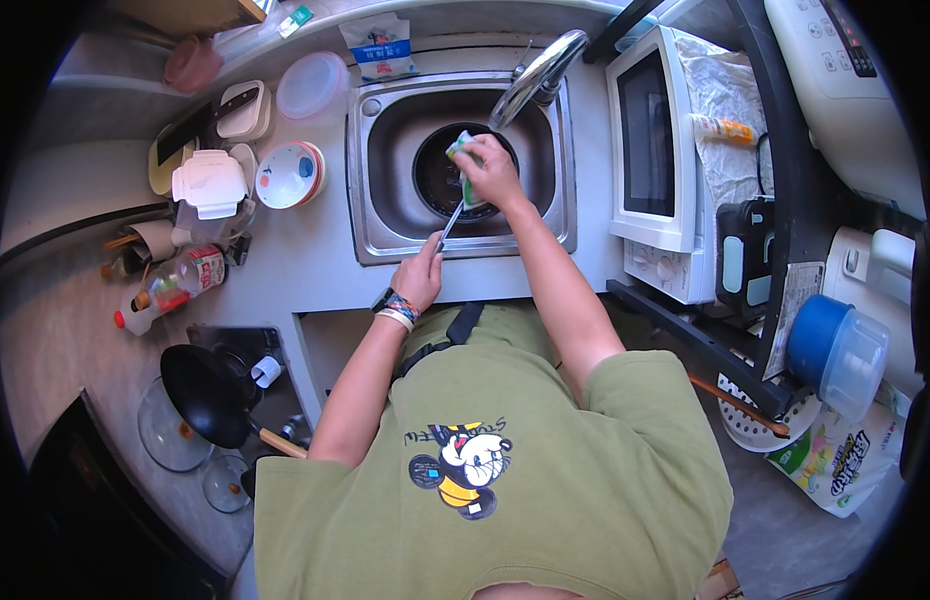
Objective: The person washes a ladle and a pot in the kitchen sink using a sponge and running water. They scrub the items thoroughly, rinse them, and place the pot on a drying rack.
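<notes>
My left hand [418,276] grips the handle end of a slim metal-shafted utensil [453,223] at the front rim of the sink [390,187]. The utensil's far end runs up to a white, green and yellow cloth [471,196], which hides it. That cloth is pinched in my right hand [495,171], above a round black pot or pan [433,174] standing in the stainless steel basin. A curved chrome faucet [529,79] reaches over the back right of the basin; no running water can be made out.
Left of the sink are stacked bowls [286,175], a round plastic container [310,86], a cleaver [184,133] and plastic bottles [181,279]. A black wok [206,394] stands lower left. A white microwave [649,135] and a black shelf frame [802,165] flank the right side.
</notes>
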Demonstrator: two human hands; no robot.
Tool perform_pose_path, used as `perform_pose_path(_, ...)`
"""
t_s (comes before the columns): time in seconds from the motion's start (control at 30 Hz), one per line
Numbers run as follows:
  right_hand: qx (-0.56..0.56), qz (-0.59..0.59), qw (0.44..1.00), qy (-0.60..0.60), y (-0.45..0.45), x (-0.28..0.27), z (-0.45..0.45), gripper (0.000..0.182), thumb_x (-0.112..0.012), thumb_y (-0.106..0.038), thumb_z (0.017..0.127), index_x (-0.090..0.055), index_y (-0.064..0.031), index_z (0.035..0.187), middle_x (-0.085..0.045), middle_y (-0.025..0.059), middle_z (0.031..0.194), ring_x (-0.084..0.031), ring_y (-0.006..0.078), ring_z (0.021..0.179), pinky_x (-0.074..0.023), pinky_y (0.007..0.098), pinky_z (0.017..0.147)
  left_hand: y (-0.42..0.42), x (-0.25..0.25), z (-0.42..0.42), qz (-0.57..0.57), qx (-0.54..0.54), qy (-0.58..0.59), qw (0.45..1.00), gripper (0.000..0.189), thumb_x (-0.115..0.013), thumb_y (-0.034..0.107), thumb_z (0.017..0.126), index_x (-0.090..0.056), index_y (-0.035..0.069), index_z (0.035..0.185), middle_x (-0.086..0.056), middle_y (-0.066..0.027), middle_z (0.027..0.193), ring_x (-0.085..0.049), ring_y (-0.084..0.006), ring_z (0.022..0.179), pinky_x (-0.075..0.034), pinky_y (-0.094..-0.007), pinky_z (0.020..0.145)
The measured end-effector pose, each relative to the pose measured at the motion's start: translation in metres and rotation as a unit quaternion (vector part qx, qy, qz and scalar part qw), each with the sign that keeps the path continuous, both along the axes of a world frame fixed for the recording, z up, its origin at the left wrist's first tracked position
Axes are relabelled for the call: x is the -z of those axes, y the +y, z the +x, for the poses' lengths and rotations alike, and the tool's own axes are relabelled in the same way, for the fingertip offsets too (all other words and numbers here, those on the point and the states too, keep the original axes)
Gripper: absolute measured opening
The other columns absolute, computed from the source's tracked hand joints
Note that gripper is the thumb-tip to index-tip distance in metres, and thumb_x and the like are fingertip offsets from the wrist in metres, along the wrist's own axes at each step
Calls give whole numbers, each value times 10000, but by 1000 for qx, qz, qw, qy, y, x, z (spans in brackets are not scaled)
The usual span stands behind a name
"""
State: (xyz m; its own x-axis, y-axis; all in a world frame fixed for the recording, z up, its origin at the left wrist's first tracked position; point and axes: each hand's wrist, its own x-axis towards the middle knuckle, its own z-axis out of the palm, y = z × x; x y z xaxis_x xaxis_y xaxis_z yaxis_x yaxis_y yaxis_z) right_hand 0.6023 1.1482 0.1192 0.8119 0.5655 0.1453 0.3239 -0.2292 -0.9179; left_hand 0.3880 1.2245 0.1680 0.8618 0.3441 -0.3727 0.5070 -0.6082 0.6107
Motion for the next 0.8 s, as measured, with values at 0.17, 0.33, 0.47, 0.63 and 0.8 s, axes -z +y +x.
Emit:
perform_pose_path(0.17, 34, -43, 997, 48, 10, 22, 26, 298, -609, -276, 803, -668, 5, 880, -608, 163, 882, -599, 320, 828, -467, 373, 765, -10, 2, -3, 7, 2, -30, 1000, 401, -469, 176, 896, -442, 174, 1296, -606, -227, 693, -586, -416, 640, -443, -517, 562)
perform_pose_path(0.33, -15, -71, 993, 96, -5, 28, 20, 294, -596, -271, 815, -658, 14, 854, -629, 180, 921, -608, 285, 872, -460, 350, 786, -5, -9, -3, -13, -48, -34, 998, 403, -470, 165, 895, -440, 182, 1297, -601, -234, 695, -584, -421, 653, -439, -520, 573)
perform_pose_path(0.47, 35, 48, 988, 142, -5, 23, -8, 261, -622, -221, 824, -646, 26, 904, -627, 153, 932, -610, 262, 860, -462, 329, 775, 8, -7, -4, -16, -56, -23, 998, 399, -473, 168, 895, -440, 176, 1293, -599, -241, 708, -584, -427, 669, -442, -517, 586)
perform_pose_path(0.63, 37, 0, 995, 94, 1, 33, 2, 266, -630, -237, 817, -654, 14, 900, -627, 142, 914, -616, 256, 847, -472, 319, 777, -5, 6, -22, -43, -29, 0, 999, 396, -477, 179, 890, -449, 157, 1285, -603, -245, 711, -586, -436, 672, -456, -517, 607)
perform_pose_path(0.8, -106, -43, 991, 76, 3, 28, -20, 259, -635, -264, 783, -681, -22, 863, -638, 159, 874, -620, 307, 831, -485, 371, 772, -14, 16, -35, -60, -52, 39, 996, 406, -475, 182, 888, -454, 149, 1292, -603, -253, 717, -586, -447, 690, -456, -527, 630)
